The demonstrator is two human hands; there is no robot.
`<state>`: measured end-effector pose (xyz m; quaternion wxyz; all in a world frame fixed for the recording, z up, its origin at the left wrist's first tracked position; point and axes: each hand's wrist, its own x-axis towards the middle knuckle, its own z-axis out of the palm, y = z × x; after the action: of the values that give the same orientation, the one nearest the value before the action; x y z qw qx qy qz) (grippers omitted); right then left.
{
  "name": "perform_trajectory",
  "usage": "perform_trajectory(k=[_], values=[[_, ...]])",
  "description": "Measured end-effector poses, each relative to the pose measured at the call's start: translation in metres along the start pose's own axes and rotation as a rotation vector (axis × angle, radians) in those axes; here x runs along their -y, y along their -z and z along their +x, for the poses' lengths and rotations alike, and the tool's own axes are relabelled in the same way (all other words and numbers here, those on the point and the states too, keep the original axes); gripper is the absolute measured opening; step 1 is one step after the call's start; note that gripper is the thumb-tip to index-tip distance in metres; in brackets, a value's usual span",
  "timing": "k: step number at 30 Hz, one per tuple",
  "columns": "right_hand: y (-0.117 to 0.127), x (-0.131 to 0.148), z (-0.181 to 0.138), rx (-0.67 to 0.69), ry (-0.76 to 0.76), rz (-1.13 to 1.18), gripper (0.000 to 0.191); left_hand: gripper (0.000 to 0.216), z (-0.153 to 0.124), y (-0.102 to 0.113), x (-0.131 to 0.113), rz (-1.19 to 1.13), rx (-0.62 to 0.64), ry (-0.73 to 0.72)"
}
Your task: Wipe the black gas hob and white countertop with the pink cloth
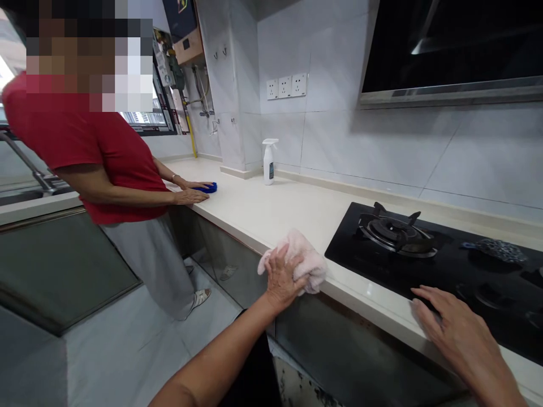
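My left hand (283, 278) is closed on a pale pink cloth (306, 254), which lies bunched at the front edge of the white countertop (271, 209). The cloth is just left of a black glass gas stove (394, 277). Over the stove's front edge is my right hand (458, 328), fingers stretched out and holding nothing. Whether its fingertips touch the glass, I cannot tell. A burner with a pan support (396, 230) is on the left part of the stove, and a dark mesh-like scouring pad (500, 250) lies further right.
A white spray bottle (268, 163) stands upright near the back wall. On the left a person in a red shirt (123, 164) leans at the counter, hands at a blue cloth (207, 187). A dark range hood (449, 51) hangs above the stove. Cabinet doors (365, 339) line the counter's front.
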<state>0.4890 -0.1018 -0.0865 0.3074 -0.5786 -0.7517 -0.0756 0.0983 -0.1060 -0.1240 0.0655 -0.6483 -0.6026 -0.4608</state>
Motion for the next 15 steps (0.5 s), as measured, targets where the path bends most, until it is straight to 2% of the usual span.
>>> perform_trajectory(k=[4, 8, 12, 15], values=[[0.0, 0.003, -0.002, -0.01, -0.016, 0.012, 0.062, 0.042, 0.032, 0.025, 0.064, 0.17, -0.094, 0.068], [-0.001, 0.006, -0.002, -0.001, -0.042, 0.007, 0.062, 0.039, 0.077, 0.062, 0.113, 0.22, -0.2, 0.313], [0.001, 0.011, -0.003, -0.021, -0.04, -0.002, 0.061, 0.04, 0.121, 0.09, 0.133, 0.105, -0.301, 0.667], [0.001, 0.011, -0.004, -0.032, -0.028, -0.02, 0.061, 0.044, 0.142, 0.095, 0.136, 0.049, -0.348, 0.806]])
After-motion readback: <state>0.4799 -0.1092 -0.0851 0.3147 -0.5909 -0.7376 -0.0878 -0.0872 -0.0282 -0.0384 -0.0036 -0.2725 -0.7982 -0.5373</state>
